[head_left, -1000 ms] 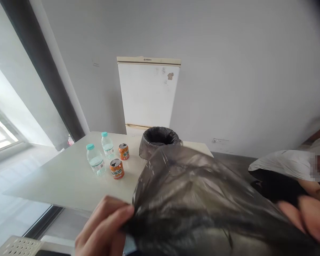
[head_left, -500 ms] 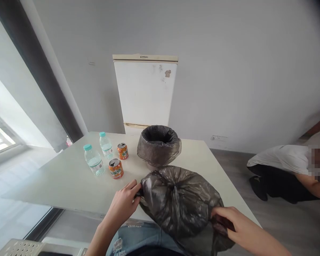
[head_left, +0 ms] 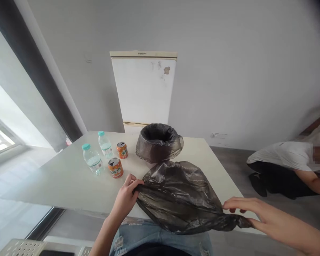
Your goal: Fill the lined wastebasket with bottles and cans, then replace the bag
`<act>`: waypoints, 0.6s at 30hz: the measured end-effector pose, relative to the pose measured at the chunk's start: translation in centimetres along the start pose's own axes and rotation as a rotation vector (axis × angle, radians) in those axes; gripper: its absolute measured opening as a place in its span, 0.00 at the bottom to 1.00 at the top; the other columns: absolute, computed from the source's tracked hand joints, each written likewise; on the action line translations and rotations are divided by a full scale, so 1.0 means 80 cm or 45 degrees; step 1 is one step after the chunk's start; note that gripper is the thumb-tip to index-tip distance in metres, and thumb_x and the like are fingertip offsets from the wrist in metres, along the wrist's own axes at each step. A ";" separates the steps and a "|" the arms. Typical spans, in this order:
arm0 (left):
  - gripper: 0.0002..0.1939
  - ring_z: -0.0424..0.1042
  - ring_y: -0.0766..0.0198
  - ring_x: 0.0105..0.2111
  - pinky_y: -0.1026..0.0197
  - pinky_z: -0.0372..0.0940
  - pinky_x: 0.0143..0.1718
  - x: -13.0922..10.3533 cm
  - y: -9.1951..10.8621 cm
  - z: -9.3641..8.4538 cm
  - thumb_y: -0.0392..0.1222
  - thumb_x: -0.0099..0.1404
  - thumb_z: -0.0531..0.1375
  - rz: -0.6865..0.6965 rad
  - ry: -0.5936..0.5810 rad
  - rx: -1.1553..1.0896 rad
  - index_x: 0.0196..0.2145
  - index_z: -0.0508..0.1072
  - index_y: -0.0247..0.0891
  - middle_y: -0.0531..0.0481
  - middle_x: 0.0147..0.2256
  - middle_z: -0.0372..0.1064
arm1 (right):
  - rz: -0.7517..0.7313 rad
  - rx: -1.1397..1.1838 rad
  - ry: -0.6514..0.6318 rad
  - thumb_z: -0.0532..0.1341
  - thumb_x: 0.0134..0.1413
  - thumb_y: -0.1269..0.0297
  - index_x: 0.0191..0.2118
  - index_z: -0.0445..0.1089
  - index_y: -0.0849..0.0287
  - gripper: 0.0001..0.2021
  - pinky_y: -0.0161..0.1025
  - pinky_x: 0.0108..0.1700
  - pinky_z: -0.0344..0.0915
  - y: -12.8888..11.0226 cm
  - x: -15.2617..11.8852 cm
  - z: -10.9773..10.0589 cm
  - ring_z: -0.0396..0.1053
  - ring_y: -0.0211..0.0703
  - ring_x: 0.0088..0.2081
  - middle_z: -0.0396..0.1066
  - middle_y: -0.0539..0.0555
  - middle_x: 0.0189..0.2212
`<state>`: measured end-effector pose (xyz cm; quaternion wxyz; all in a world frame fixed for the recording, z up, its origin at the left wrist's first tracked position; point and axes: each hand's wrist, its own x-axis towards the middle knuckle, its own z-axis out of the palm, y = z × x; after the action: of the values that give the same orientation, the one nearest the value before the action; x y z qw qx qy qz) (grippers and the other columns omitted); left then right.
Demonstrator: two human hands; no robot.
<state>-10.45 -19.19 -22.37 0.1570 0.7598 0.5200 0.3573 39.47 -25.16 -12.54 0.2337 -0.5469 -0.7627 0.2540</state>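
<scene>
A dark plastic bag (head_left: 181, 195) is stretched between my two hands over the front edge of the table. My left hand (head_left: 129, 190) pinches its left corner. At the right, my right hand (head_left: 248, 211) has its fingers on the twisted right end of the bag, thumb below and fingers above. Just behind the bag stands a bin lined with another dark bag (head_left: 158, 149), its mouth facing up. To the left are two orange cans (head_left: 115, 168) (head_left: 122, 150) and two clear bottles with teal caps (head_left: 92, 160) (head_left: 105, 145), all upright.
The pale table (head_left: 69, 177) reaches toward a white fridge (head_left: 145, 89) by the wall. On the right, a person in a white top (head_left: 285, 156) crouches on the floor beyond the table. A perforated light surface (head_left: 22, 248) shows at the lower left.
My right hand has moved right, and the bag, gathered at its centre before, is now pulled out sideways into a longer shape with a twisted right end. My left hand keeps its hold.
</scene>
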 end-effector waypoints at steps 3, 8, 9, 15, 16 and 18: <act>0.25 0.71 0.63 0.40 0.63 0.67 0.41 -0.004 -0.007 -0.004 0.22 0.56 0.50 0.023 -0.017 -0.036 0.45 0.74 0.43 0.48 0.47 0.64 | 0.182 0.041 -0.329 0.64 0.62 0.44 0.54 0.81 0.45 0.20 0.46 0.55 0.75 0.031 0.007 -0.011 0.78 0.59 0.52 0.80 0.57 0.52; 0.22 0.69 0.64 0.41 0.65 0.65 0.43 -0.006 -0.015 -0.005 0.19 0.49 0.47 0.090 0.039 -0.134 0.36 0.67 0.40 0.48 0.43 0.64 | 0.276 0.454 0.284 0.60 0.64 0.39 0.54 0.78 0.52 0.25 0.52 0.59 0.72 0.068 0.094 0.006 0.76 0.57 0.53 0.78 0.60 0.53; 0.21 0.69 0.64 0.41 0.65 0.65 0.43 -0.006 -0.016 -0.004 0.19 0.49 0.47 0.105 0.039 -0.149 0.35 0.67 0.40 0.48 0.43 0.64 | 0.245 0.556 0.318 0.60 0.65 0.39 0.52 0.78 0.52 0.24 0.52 0.61 0.71 0.068 0.118 0.016 0.75 0.56 0.56 0.77 0.60 0.55; 0.19 0.71 0.66 0.42 0.67 0.65 0.44 -0.003 -0.024 0.004 0.18 0.49 0.47 0.179 0.014 -0.159 0.30 0.68 0.38 0.47 0.46 0.67 | 0.283 0.757 -0.058 0.62 0.62 0.37 0.53 0.79 0.52 0.27 0.54 0.65 0.68 0.042 0.239 0.086 0.71 0.59 0.61 0.72 0.60 0.62; 0.19 0.71 0.66 0.42 0.67 0.65 0.44 -0.002 -0.025 0.005 0.18 0.48 0.47 0.190 0.010 -0.157 0.29 0.68 0.37 0.47 0.45 0.67 | 0.294 0.757 -0.147 0.62 0.62 0.36 0.54 0.78 0.52 0.28 0.55 0.64 0.68 0.035 0.251 0.097 0.71 0.59 0.61 0.72 0.60 0.62; 0.18 0.71 0.66 0.42 0.67 0.66 0.44 0.000 -0.025 0.006 0.18 0.48 0.47 0.203 0.001 -0.157 0.28 0.68 0.37 0.47 0.45 0.68 | 0.305 0.730 -0.326 0.61 0.61 0.35 0.55 0.78 0.52 0.29 0.55 0.63 0.69 0.023 0.268 0.116 0.72 0.59 0.60 0.73 0.59 0.61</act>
<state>-11.45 -18.28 -23.93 0.1744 0.7876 0.4348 0.4003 28.62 -5.42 -19.13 0.2487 -0.5084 -0.6138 0.5504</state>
